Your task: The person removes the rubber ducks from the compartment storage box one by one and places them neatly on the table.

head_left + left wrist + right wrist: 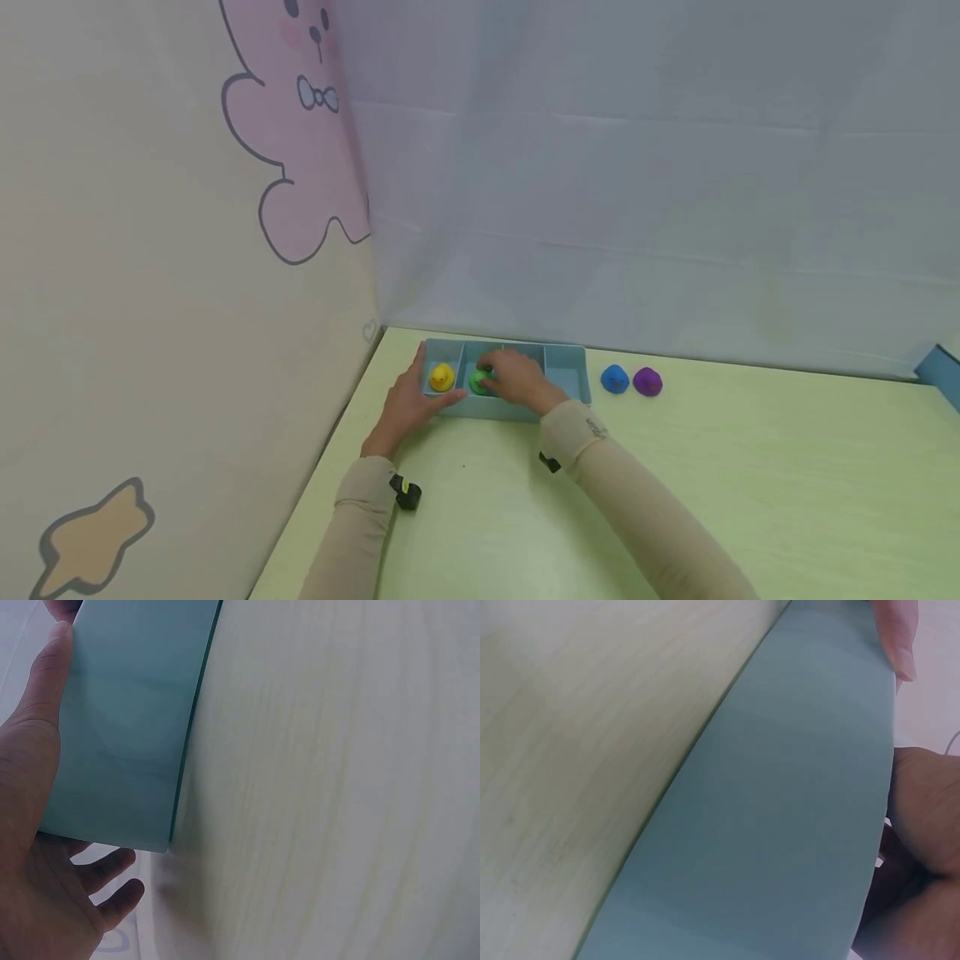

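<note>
Fingers and thumb of the left hand (408,404) are standing apart around the left end of a blue-green tray (491,408), the thumb lying along the near rim and the forefinger reaching along the left wall. The hand is probably bracing the tray so that it does not slide on the pale table (480,517). In the left wrist view, other fingers are hanging loosely spread past that end. Dividers (461,367) are splitting the tray into a row of four compartments. In the leftmost, a yellow duck (442,377) is sitting without a hand on it. In the second, a green duck (477,382) is sitting partly covered by the right hand (519,379), which is arching over the near rim from the right; its thumb and fingers are bending round the duck and appear to be clamping it, perhaps from above so as to fit between the dividers. The right wrist view is hiding the fingertips behind the near wall, so how firmly they are pressing cannot be told. The third compartment is lying mostly under this hand, its contents hidden. The rightmost compartment (567,372) is showing its floor. Right of the tray, a blue duck (615,379) and a purple duck (648,382) are resting just beside each other on the table, likely placed within the right hand's reach.
</note>
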The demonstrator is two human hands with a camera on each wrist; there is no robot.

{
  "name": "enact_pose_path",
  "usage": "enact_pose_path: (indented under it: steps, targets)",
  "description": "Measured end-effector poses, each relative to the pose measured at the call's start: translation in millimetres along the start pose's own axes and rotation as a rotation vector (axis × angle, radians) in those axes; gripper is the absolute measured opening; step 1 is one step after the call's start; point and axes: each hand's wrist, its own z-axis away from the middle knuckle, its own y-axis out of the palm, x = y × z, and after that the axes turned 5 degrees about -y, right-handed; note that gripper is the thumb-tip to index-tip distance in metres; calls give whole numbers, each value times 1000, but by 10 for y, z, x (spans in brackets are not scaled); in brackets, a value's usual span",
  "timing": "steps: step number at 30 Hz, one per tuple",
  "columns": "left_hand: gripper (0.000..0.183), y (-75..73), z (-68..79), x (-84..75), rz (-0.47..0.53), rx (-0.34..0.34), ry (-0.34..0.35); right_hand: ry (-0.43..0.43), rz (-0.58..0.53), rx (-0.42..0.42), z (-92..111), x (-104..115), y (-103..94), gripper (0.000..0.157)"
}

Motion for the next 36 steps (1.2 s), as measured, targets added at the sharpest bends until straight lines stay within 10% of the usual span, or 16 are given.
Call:
enact_pose_path:
  steps: [36]
  targets:
    - [124, 13, -6, 23, -26, 4, -16, -24, 59, -58, 128, 31, 46, 33]
